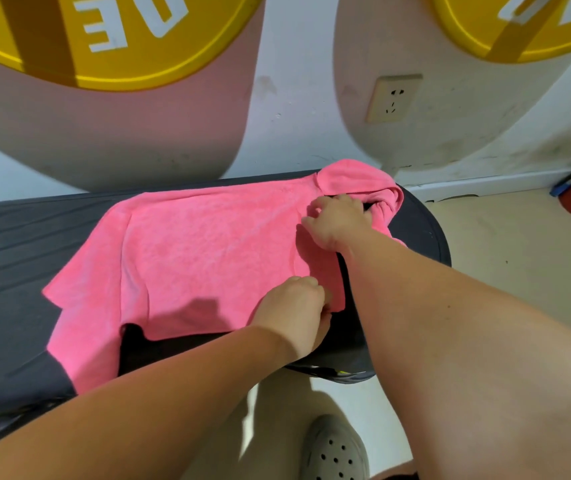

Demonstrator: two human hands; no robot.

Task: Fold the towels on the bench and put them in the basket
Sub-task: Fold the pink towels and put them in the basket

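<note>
Bench: dark bench (17,244) against wall, bare at left.
Towels: one pink towel (208,251), half-folded, right end.
Left hand (294,310): pinching near towel edge.
Right hand (337,220): fingers curled on far corner.

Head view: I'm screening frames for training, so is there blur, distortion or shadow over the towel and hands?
Head view: wide-angle bending curves the bench edge; the pink towel and both hands, left hand and right hand, look slightly soft; a dark shadow falls on the towel's near edge.

bench (17,237): left end cut off | left grip (294,311): fingertips hidden under towel (208,251)
</note>
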